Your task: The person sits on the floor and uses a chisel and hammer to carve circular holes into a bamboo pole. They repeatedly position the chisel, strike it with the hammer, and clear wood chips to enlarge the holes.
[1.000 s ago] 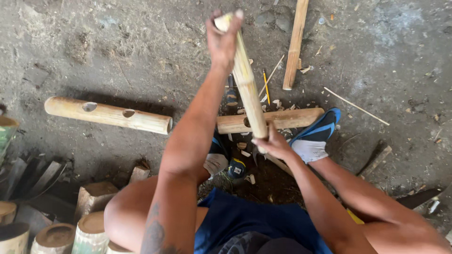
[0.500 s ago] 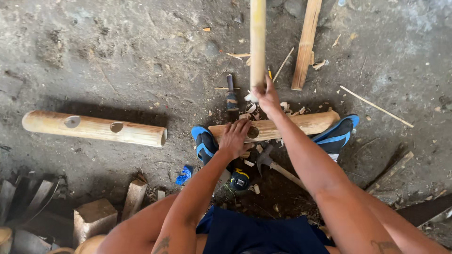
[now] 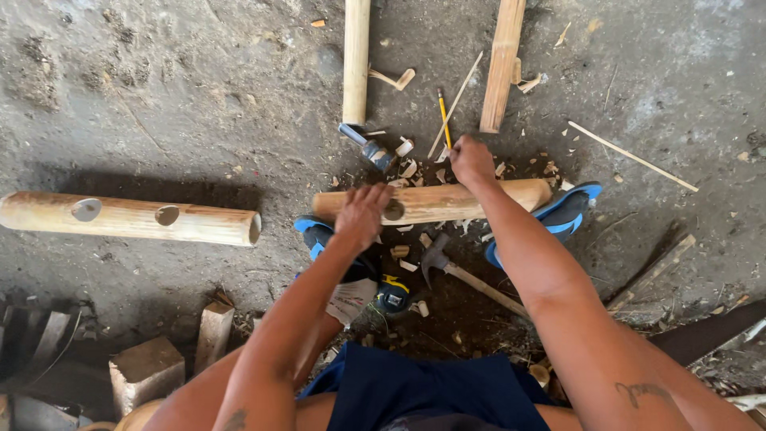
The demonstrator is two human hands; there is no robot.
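A short bamboo piece (image 3: 447,199) with a round hole lies across in front of me, between my blue sandals (image 3: 570,211). My left hand (image 3: 363,215) rests on its left part, fingers curled over it beside the hole. My right hand (image 3: 471,160) hovers at its far side, fingers curled, touching the near end of a yellow pencil (image 3: 443,116); whether it grips the pencil is unclear. A long bamboo pole (image 3: 355,60) lies on the ground beyond, apart from both hands.
A hammer (image 3: 447,267) and a tape measure (image 3: 391,297) lie between my legs. A metal tool (image 3: 367,148) lies near the pole's end. A bamboo tube (image 3: 128,217) with two holes lies left, a flat slat (image 3: 501,64) top right, wood blocks (image 3: 144,371) lower left.
The long pole, held upright a second ago, now lies flat on the ground. My left hand came down onto the short piece; my right hand left the pole and moved by the pencil.
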